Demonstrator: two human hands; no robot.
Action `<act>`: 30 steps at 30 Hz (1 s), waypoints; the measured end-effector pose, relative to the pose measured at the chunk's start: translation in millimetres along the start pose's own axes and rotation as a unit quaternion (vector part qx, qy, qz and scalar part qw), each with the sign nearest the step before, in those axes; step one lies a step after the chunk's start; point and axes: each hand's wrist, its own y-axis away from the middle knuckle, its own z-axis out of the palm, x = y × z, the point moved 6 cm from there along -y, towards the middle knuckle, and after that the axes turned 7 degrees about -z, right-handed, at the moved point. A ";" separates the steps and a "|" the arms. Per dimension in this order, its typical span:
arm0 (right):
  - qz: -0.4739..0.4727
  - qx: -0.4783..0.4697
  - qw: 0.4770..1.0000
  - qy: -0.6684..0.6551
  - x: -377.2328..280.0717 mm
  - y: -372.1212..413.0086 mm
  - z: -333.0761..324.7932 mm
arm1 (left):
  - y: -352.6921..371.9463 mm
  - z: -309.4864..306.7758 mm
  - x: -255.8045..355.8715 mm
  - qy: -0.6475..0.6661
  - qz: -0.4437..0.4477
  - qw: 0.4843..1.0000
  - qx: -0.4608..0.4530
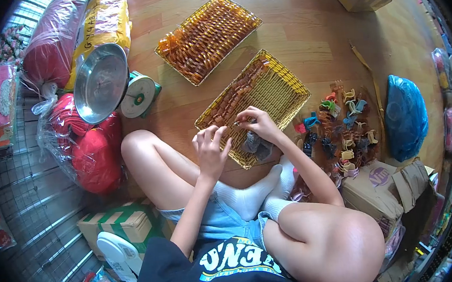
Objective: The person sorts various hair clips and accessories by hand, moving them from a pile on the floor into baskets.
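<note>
Right grip (259, 124) pinches a small piece (236, 123), left grip (210, 149) half-open; basket (273, 91) slants away rightward; yellow sack (111, 22) reads "GY4AB".

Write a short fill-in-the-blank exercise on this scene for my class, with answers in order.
On the floor lie ____ woven baskets.
The bulging plastic bag right of the hair clips is ____.
The scale's metal pan has a ____ outline.
Of the left hand and right hand, the ____ is nearer the grey bundle.

Answers: two; blue; round; right.
</note>
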 end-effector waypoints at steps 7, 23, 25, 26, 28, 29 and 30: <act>-0.006 -0.027 1.000 -0.009 17.9 -14.2 23.5 | -1.4 11.6 -13.9 -0.068 0.033 0.997 -0.030; 0.067 0.303 0.949 -0.060 -48.7 107.5 -100.4 | 19.3 27.5 63.9 0.143 0.087 0.984 -0.065; -0.053 0.384 0.820 -0.421 -1.4 166.3 -134.3 | 27.9 49.9 94.1 0.194 0.122 0.966 -0.116; -0.169 0.340 0.708 -0.596 22.9 192.9 -150.8 | 31.0 66.2 111.0 0.216 0.141 0.955 -0.145; -0.064 0.535 0.636 -0.552 30.9 247.9 -152.7 | 34.3 94.7 141.6 0.252 0.160 0.937 -0.179; -0.065 0.537 0.634 -0.552 32.8 266.5 -147.7 | 31.3 101.8 160.9 0.229 0.205 0.937 -0.168; -0.105 0.475 0.631 -0.605 35.8 276.0 -139.6 | 31.1 119.9 170.7 0.210 0.224 0.938 -0.158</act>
